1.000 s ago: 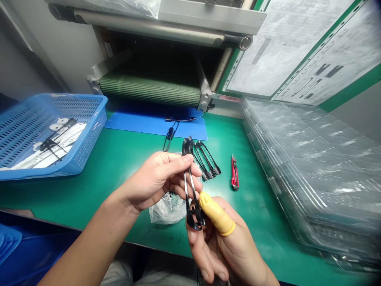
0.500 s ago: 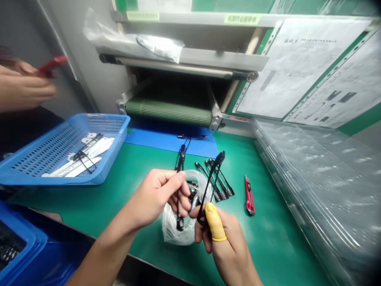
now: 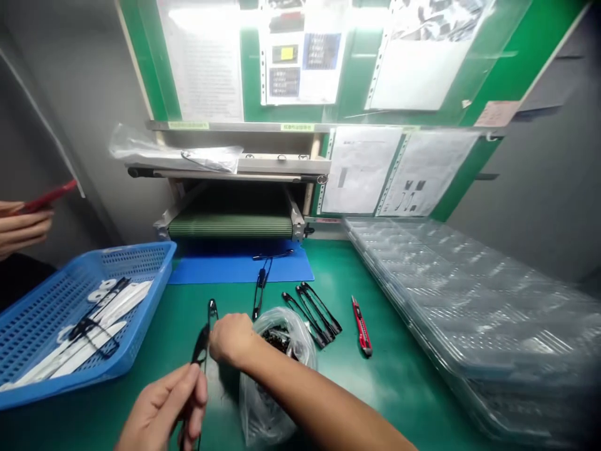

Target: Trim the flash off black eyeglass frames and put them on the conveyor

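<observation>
My left hand (image 3: 171, 401), at the lower left, is closed on a slim black looped part (image 3: 201, 344) that stands nearly upright. My right hand (image 3: 232, 341) reaches across from the right and is curled closed beside the part's upper end. Its fingertips are hidden, so what it grips cannot be made out. Under my right forearm stands a clear plastic bag (image 3: 256, 413) with small dark pieces (image 3: 277, 340) inside. Three similar black looped parts (image 3: 313, 313) lie side by side right of the bag. Another black looped part (image 3: 260, 289) lies behind it.
A red utility knife (image 3: 362, 329) lies right of centre, beside stacked clear trays (image 3: 422, 300). At left is a blue basket (image 3: 141, 338) with white and black pieces. A green conveyor (image 3: 230, 227) is behind a blue sheet (image 3: 206, 269). A co-worker's hand (image 3: 25, 228) holds a red tool.
The view has tilted up. My right hand has crossed leftward over the bag, close to my left hand. My left hand has moved left and down, still with a black part.
</observation>
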